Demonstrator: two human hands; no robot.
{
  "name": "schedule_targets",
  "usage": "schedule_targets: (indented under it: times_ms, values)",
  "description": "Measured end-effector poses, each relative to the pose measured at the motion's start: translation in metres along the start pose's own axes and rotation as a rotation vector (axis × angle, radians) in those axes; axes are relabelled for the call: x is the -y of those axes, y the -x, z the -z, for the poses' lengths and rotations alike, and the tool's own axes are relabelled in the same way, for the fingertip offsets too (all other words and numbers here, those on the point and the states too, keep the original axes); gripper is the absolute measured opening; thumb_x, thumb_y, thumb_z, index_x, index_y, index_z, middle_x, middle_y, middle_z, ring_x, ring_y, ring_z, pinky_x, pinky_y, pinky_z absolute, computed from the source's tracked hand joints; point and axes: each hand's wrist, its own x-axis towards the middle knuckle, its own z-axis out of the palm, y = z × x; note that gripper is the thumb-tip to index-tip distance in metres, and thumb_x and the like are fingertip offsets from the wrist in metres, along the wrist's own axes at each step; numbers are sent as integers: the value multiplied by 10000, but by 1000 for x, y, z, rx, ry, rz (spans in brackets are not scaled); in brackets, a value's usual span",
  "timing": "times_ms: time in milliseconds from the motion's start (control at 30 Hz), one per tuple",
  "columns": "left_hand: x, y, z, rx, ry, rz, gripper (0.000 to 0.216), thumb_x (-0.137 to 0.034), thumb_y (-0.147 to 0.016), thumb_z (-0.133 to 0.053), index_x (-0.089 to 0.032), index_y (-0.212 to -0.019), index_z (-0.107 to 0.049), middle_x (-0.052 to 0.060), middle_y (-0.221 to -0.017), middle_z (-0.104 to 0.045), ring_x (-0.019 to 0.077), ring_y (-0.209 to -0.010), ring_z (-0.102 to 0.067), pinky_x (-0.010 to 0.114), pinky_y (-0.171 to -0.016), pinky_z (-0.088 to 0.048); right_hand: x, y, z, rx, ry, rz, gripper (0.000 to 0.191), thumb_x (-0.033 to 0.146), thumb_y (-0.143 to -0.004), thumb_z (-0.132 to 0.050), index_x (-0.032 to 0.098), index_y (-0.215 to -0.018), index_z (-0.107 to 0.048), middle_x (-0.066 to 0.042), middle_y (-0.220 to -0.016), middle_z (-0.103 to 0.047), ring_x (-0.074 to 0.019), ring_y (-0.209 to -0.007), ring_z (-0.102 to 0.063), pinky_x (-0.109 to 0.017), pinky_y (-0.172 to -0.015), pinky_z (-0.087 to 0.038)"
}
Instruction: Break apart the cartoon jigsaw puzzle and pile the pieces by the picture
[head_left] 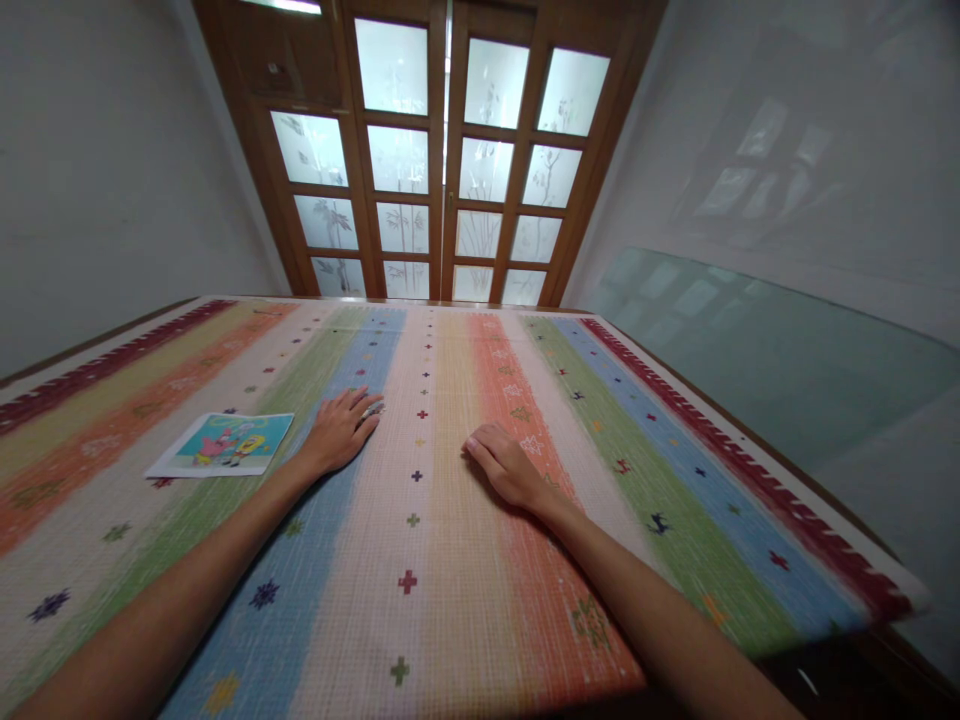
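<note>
Your left hand (339,432) lies flat on the table, palm down, fingers spread and reaching toward twelve o'clock, resting on the blue stripe of the striped woven table cover (450,560). Something small and pale shows just under its fingertips (369,407); you cannot tell what it is, nor whether the fingers grip it or merely lie over it. At nine o'clock from that hand, just beside the wrist but not touching it, lies the rectangular cartoon picture card (223,444), face up, turquoise with a pink figure and a yellow figure and a white margin along its near edge. It sits on the pale and green stripes, turned slightly off square to the stripes.

Your right hand (508,465) rests at three o'clock from the left one, well apart from it, on the edge between the cream and the orange stripes. It is palm down with the fingers loosely curled inward and pressed together, pointing toward ten o'clock; it holds nothing that you can see.

Both bare forearms run back toward you at six o'clock, lying along the cover. The cover carries long stripes of red, orange, green, blue and cream dotted with small crosses and stars. At twelve o'clock beyond the table stands a brown wooden door with frosted glass panes (450,160). Pale walls close in at both sides.
</note>
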Motion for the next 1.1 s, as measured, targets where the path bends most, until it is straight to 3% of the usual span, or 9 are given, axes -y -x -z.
schedule_targets:
  times_ms: [167, 300, 400, 567, 700, 800, 833, 933, 1100]
  values:
    - [0, 1, -3, -20, 34, -45, 369, -427, -991, -427, -227, -1158, -690, 119, -1498, -558, 358, -1417, -461, 612, -1167, -330, 1, 0, 0, 5, 7, -7, 388, 375, -1088, -318, 226, -788, -514, -62, -865, -629, -211, -849, -524, -377, -867, -421]
    - [-1, 2, 3, -94, 74, -68, 420, -439, -937, -480, -175, -1221, -641, 165, -1455, -577, 365, -1394, -482, 600, -1163, -351, 1, 0, 1, 3, 6, -12, 392, 376, -1087, -315, 225, -783, -511, -63, -855, -628, -213, -849, -528, -376, -858, -427]
    - [-1, 6, 15, -179, 107, -79, 468, -438, -922, -492, -168, -1293, -584, 151, -1423, -594, 320, -1404, -473, 543, -1205, -324, 1, 0, 0, 4, 10, -9, 405, 390, -1091, -313, 224, -786, -521, -62, -855, -633, -211, -848, -529, -373, -856, -430]
    - [19, 22, 48, -268, 117, 9, 439, -402, -991, -316, -176, -1241, -597, 138, -1393, -612, 294, -1330, -538, 513, -1180, -381, 2, 0, 0, -11, -10, -3, 431, 411, -1096, -302, 224, -783, -530, -62, -845, -635, -212, -846, -535, -379, -861, -436]
    - [46, 48, 66, -173, -9, 182, 557, -385, -924, -342, -68, -1324, -566, 214, -1493, -527, 355, -1414, -462, 551, -1203, -332, 0, 0, -2, -24, -17, -21, 421, 410, -1088, -315, 226, -782, -537, -60, -844, -631, -215, -849, -539, -381, -858, -441]
    - [62, 70, 68, -131, -75, 321, 656, -473, -920, -378, -38, -1376, -560, 288, -1542, -448, 553, -1458, -311, 815, -1104, -220, -1, 0, -2, -15, -11, -30, 393, 392, -1080, -327, 227, -786, -529, -62, -846, -628, -219, -849, -539, -381, -852, -439]
    - [65, 77, 68, -40, -131, 407, 678, -518, -920, -388, -72, -1401, -562, 262, -1572, -425, 571, -1470, -270, 837, -1088, -208, -2, 1, -3, -12, -8, -34, 386, 388, -1079, -328, 227, -790, -527, -63, -848, -629, -220, -848, -540, -381, -849, -438]
    - [70, 94, 67, 158, -172, 485, 675, -531, -971, -343, -135, -1489, -518, 211, -1609, -403, 522, -1478, -309, 797, -1110, -244, -2, 1, -2, 0, -6, -40, 379, 386, -1081, -326, 228, -805, -531, -64, -861, -634, -220, -853, -545, -378, -845, -435]
    - [53, 108, 70, 260, -215, 483, 768, -586, -978, -272, -119, -1569, -425, 197, -1645, -343, 487, -1500, -289, 755, -1140, -252, 0, 1, -1, -10, -11, -28, 390, 402, -1082, -323, 233, -784, -510, -56, -837, -618, -217, -837, -534, -377, -845, -431]
